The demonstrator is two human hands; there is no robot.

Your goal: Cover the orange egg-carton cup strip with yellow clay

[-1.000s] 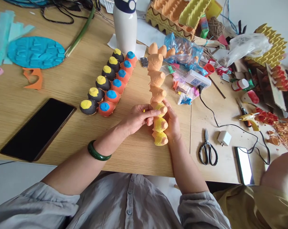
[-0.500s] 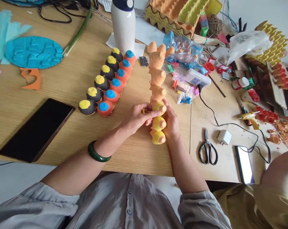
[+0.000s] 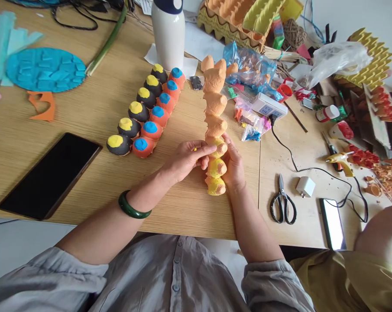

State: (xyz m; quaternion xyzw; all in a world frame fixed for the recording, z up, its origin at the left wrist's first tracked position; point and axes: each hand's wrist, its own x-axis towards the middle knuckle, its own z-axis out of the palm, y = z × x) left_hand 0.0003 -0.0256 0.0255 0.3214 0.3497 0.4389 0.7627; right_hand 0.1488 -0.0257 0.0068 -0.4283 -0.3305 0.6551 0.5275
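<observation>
Between my hands is an orange egg-carton strip [image 3: 215, 104], a row of cone-shaped bumps pointing away from me. Its three nearest bumps are covered in yellow clay [image 3: 213, 168], with their orange tips bare. My right hand [image 3: 234, 167] holds the strip from the right side, fingers behind it. My left hand [image 3: 191, 159] is closed, its thumb pressed to the third yellow bump; a small bit of yellow clay [image 3: 195, 149] shows between its fingers. To the left lie two joined rows of finished bumps, black with yellow tops [image 3: 137, 111] and red with blue tops [image 3: 158, 114].
A black tablet [image 3: 49, 175] lies at left, near a blue oval piece [image 3: 46, 69]. A white bottle [image 3: 168, 37] stands behind. Scissors [image 3: 282, 199], a white charger [image 3: 305, 186], a phone [image 3: 332, 224] and a power strip [image 3: 269, 105] are at right. A co-worker's arm [image 3: 379, 232] is at far right.
My left thumb has drawn back slightly to the left across the third yellow bump. The strip and my right hand are almost where they were.
</observation>
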